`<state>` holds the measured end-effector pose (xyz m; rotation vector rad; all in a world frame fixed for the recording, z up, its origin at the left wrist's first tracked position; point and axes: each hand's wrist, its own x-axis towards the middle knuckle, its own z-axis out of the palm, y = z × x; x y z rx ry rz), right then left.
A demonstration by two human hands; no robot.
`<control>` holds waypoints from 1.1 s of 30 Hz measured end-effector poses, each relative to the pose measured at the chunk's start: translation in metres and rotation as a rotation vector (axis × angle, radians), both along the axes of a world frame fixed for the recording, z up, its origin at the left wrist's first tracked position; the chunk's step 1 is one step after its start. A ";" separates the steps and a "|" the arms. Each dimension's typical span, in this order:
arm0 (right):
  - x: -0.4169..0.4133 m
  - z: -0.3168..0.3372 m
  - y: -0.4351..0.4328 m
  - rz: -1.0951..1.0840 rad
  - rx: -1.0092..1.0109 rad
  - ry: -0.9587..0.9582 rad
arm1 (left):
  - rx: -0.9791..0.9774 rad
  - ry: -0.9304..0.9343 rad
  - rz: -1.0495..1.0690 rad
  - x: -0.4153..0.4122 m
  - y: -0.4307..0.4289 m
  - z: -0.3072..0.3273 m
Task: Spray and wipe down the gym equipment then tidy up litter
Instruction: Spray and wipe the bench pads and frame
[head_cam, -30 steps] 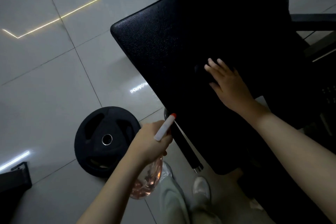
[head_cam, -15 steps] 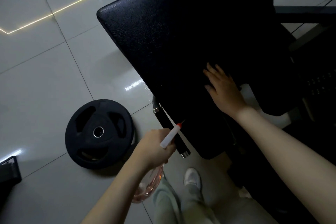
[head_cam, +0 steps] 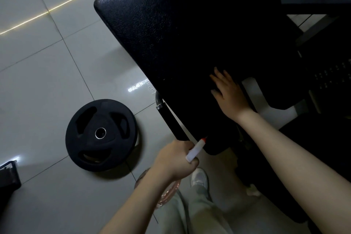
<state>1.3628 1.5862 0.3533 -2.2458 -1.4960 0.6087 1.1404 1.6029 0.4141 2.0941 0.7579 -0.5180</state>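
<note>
Scanning left to right, I log a weight plate (head_cam: 101, 135) lying flat on the tiled floor (head_cam: 38, 81). The left hand (head_cam: 175, 159) clenches the spray bottle (head_cam: 194, 151), its red-tipped nozzle just beside the black bench pad (head_cam: 171, 34). The right hand (head_cam: 228, 93) lies flat on that pad, fingers straight.
</note>
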 end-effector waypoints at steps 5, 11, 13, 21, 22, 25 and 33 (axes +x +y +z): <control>0.000 -0.005 -0.005 0.003 0.000 -0.013 | 0.081 0.003 -0.164 0.004 -0.005 -0.004; 0.000 -0.007 -0.008 0.001 -0.002 -0.008 | 0.051 0.029 -0.185 0.004 -0.007 -0.009; 0.000 -0.009 -0.011 -0.001 -0.003 -0.004 | 0.063 0.021 -0.220 0.004 -0.007 -0.014; 0.001 -0.018 -0.021 0.004 0.001 -0.130 | -0.067 -0.011 0.014 -0.008 0.004 -0.018; -0.001 -0.020 -0.024 -0.016 0.005 -0.134 | -0.080 -0.011 0.042 -0.011 0.006 -0.019; -0.024 -0.027 -0.047 -0.202 0.004 0.061 | -0.072 -0.007 0.071 -0.019 0.013 -0.021; -0.066 -0.046 -0.098 -0.489 -0.018 0.018 | -0.094 0.046 0.176 -0.033 0.027 -0.028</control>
